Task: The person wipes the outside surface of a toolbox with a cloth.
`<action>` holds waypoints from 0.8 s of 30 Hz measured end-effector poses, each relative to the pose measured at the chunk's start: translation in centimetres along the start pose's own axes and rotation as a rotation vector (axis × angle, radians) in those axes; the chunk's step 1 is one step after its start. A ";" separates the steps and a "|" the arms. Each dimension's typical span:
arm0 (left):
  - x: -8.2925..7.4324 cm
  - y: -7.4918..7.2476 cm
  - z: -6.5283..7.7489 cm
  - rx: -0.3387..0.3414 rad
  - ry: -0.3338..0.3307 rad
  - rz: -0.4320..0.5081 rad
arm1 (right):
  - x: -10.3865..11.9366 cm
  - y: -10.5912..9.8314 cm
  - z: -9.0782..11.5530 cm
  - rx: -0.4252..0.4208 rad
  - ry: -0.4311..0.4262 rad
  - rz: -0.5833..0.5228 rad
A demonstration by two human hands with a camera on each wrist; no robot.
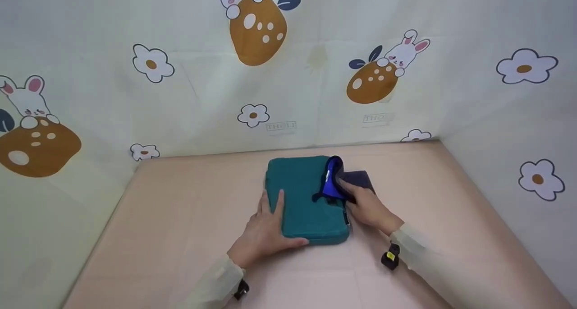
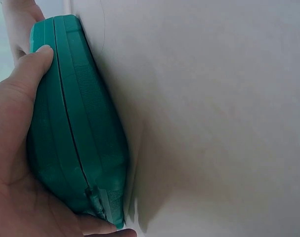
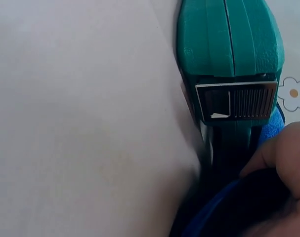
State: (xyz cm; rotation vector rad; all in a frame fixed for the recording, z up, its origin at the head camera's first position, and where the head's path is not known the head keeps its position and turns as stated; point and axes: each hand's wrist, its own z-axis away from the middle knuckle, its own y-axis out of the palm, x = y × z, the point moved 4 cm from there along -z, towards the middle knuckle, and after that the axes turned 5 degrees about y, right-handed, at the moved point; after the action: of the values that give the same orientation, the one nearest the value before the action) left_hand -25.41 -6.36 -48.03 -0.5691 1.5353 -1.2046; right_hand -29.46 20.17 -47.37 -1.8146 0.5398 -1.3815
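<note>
A teal case [image 1: 306, 209] with rounded corners lies on the table; a seam runs round its side in the left wrist view. My left hand [image 1: 266, 232] rests spread on its left side, the thumb against the near edge and one finger on top. On the case's right side, my right hand [image 1: 367, 205] pinches a folded piece of cloth, bright blue and black [image 1: 333, 185]. A flat dark navy piece [image 1: 359, 179] shows behind that hand. In the right wrist view a metal-framed ribbed clasp [image 3: 237, 101] sits on the case's side. Part of the cloth is hidden by my fingers.
The case lies on a pale pinkish table covering [image 1: 180, 209]. Behind and at both sides stand pale cloth walls [image 1: 194, 106] printed with rabbits, brown fruit and flowers. A black wrist camera [image 1: 391, 256] is strapped to my right wrist.
</note>
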 end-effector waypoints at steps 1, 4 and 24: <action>0.0 0.0 0.0 -0.001 0.001 0.000 | 0.1 0.0 0.1 -0.001 -0.011 0.014; 0.0 0.0 -0.1 0.001 -0.001 0.001 | 0.5 0.1 0.2 0.000 -0.045 0.048; -0.1 0.0 0.0 -0.004 -0.004 0.000 | 0.8 0.0 2.3 -0.030 -0.097 0.004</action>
State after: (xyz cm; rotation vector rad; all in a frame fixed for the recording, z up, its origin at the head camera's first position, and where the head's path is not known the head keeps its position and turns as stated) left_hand -25.43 -6.29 -47.99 -0.5739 1.5347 -1.2000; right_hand -27.00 20.33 -47.17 -1.8931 0.5155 -1.2820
